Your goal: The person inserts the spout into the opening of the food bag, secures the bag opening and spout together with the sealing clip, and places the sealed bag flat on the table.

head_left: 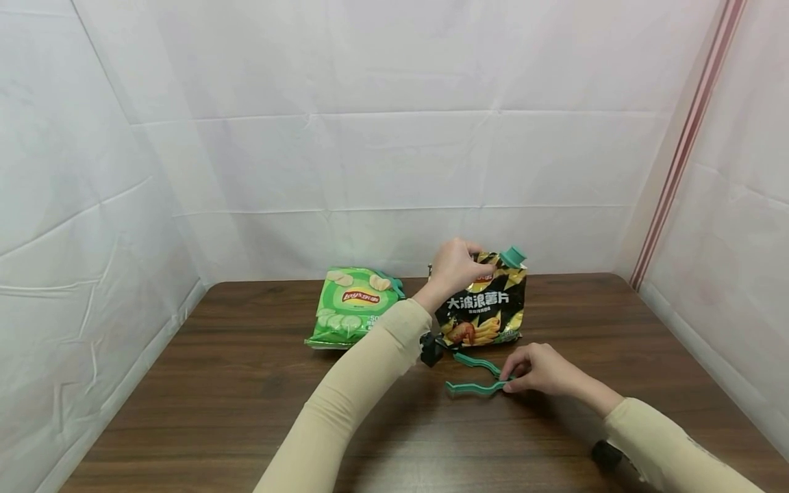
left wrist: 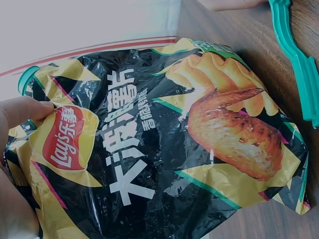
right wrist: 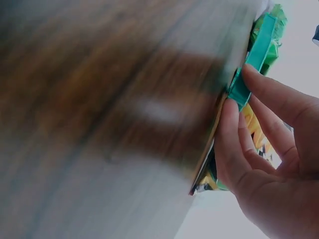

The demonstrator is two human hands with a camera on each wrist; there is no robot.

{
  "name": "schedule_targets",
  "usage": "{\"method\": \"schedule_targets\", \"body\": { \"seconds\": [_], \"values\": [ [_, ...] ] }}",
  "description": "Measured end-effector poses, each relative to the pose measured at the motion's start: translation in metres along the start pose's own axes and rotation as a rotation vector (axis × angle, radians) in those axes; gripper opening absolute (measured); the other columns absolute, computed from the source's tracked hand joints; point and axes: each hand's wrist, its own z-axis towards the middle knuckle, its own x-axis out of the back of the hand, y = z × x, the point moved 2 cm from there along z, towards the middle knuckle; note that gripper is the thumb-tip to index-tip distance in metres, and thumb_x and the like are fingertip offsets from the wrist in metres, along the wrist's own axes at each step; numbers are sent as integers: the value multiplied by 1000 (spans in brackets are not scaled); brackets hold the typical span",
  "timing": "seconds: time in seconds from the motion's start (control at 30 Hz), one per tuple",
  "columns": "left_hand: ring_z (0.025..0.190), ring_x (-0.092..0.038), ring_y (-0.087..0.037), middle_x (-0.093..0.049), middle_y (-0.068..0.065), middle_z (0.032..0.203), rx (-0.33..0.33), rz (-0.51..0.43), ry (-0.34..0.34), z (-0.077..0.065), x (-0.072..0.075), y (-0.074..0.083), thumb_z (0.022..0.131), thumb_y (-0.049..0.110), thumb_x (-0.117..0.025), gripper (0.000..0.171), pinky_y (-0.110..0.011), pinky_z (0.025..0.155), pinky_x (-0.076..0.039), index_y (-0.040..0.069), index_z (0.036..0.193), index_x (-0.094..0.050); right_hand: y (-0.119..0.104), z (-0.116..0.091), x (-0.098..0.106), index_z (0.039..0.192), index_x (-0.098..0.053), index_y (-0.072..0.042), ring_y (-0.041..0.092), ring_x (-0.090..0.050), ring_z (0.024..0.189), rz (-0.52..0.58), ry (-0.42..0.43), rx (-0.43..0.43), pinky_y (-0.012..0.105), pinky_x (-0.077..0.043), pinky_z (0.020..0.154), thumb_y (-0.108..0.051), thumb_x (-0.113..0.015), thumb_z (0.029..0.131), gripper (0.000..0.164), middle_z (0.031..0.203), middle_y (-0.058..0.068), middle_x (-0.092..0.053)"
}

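My left hand holds the top of a black and yellow chip bag, which stands upright on the table. A teal cap sits at the bag's upper right corner. In front of the bag, my right hand pinches one end of a teal bag clip between thumb and fingers. The clip's two arms spread apart toward the left, low over the table. In the right wrist view, the fingertips touch the clip. Part of the clip's near end is hidden by the fingers.
To the left lies a green chip bag with a teal clip across its upper right corner. Both bags are near the back of the brown wooden table. White sheeting hangs behind and at both sides.
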Motion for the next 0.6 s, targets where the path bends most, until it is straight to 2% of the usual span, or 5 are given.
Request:
{"method": "schedule_targets", "body": {
  "seconds": [0.17,0.37,0.6],
  "values": [
    [37,-34,-2,-74,-2,100,-12,4,9,0,-1,-1,81,27,-74,27,-16,38,-26,14,105,-75,4,-2,3,82,-71,-30,3,-60,71,19,9,-29,23,-48,59,-36,-75,80,8,84,-13,-68],
    [36,-31,-4,-74,-3,101,2,-1,0,0,-1,-1,81,28,-74,29,-17,37,-25,14,107,-74,5,-6,8,83,-72,-25,6,-62,69,89,16,-66,24,-49,60,-38,-74,81,14,81,-9,-69],
    [38,-40,-5,-73,-3,104,8,-1,-9,-1,1,1,81,28,-74,30,-18,39,-30,14,107,-74,6,-14,21,84,-72,-23,6,-62,71,99,50,-86,24,-49,64,-39,-73,81,16,81,-7,-69]
  ]
}}
